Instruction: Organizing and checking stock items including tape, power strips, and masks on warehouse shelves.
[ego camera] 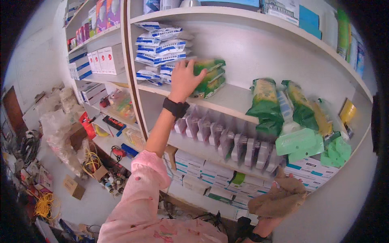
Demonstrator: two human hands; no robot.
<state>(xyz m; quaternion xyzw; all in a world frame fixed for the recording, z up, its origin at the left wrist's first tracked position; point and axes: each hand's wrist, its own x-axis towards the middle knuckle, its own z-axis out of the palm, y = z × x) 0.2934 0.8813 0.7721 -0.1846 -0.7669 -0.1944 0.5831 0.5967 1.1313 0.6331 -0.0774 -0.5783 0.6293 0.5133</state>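
My left hand [186, 79] reaches onto the upper shelf, its fingers spread over the left end of a stack of green plastic packets [212, 77]. Beside it on the left stand piled white and blue packets [164, 47]. Whether the fingers press on the green stack is unclear. Low at the right, my right hand [269, 223] holds a brown cloth [279, 197], which hides most of its fingers. More green and yellow packets [266, 103] lie at the shelf's right, with pale green tags [299, 144] hanging over its edge.
Grey items in clear packaging [235, 145] line the shelf below, above stacked white boxes [194, 165]. A brown upright divider [132, 76] separates the left shelves. On the floor at left are a small cardboard box [74, 186], yellow cord [45, 206] and plastic bags [57, 130].
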